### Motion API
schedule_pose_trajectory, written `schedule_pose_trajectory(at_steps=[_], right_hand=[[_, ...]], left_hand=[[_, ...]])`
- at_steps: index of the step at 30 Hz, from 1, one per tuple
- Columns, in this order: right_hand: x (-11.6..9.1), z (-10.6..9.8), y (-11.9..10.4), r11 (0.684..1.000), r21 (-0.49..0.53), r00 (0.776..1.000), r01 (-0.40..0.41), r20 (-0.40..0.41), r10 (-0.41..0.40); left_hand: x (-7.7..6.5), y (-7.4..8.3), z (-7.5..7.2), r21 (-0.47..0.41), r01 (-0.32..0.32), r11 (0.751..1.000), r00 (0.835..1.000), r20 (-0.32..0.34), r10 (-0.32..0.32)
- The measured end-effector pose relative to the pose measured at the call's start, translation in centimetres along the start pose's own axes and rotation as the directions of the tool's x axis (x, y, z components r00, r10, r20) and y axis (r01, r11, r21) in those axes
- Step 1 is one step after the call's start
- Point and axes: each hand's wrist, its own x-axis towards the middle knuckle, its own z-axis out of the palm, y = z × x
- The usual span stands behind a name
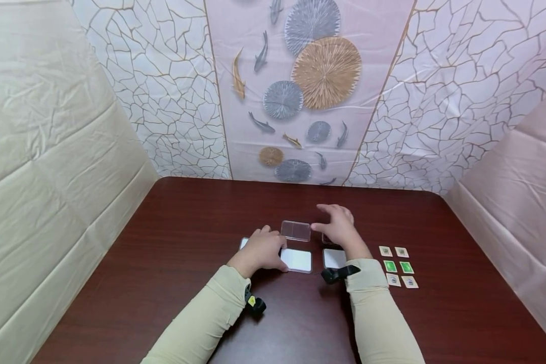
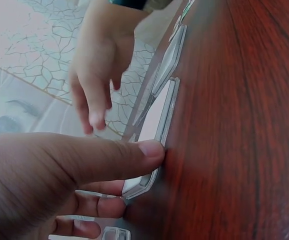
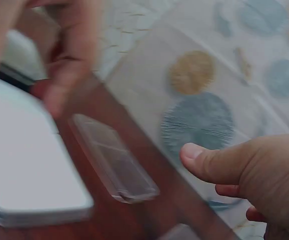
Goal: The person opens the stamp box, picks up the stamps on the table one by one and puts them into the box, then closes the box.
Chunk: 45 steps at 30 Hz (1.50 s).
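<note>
A clear-edged flat case with a white face (image 1: pixel 297 260) lies on the table. My left hand (image 1: pixel 261 248) grips its left end, with the thumb (image 2: pixel 152 149) along the near edge and fingers round the far side. My right hand (image 1: pixel 341 230) is held above the table, thumb and fingers apart, nothing between them. Beyond the gripped case lies a clear plastic lid (image 3: pixel 117 160). A second white-faced case (image 1: pixel 334 258) is partly covered by the right wrist. The left hand hides most of another white-faced case (image 1: pixel 243 242).
Several small cards stand in two columns on the right, with pale ones (image 1: pixel 384 251) at top and bottom and green ones (image 1: pixel 390 266) between. Another clear piece (image 1: pixel 326 239) is mostly hidden behind my right hand. Patterned cloth hangs along the back edge of the dark table (image 1: pixel 200 212).
</note>
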Motion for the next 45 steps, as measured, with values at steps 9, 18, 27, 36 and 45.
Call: schedule_pose_trajectory(at_steps=[9,18,27,36,45], right_hand=[[-0.9,-3.0,2.1,0.997,0.063,0.997,-0.054,-0.044,0.057],[-1.3,-3.5,3.0,0.995,0.072,0.997,-0.065,-0.046,0.068],[-1.6,-3.8,3.2,0.991,0.087,0.994,-0.098,-0.037,0.102],[-1.6,-3.9,3.2,0.989,0.104,0.993,-0.103,-0.043,0.108],[-1.5,-3.3,2.3,0.991,0.125,0.998,-0.043,-0.033,0.047]], left_hand=[[0.1,-0.3,0.2,-0.005,-0.015,1.0,1.0,-0.012,0.015],[0.1,0.0,0.0,0.002,-0.011,1.0,1.0,-0.005,0.011],[0.0,-0.2,0.1,0.0,-0.01,1.0,1.0,-0.023,0.01],[0.1,-0.1,0.2,-0.002,0.0,1.0,1.0,-0.02,0.0],[-0.8,-1.1,-1.4,-0.068,-0.021,0.997,0.997,-0.07,0.016]])
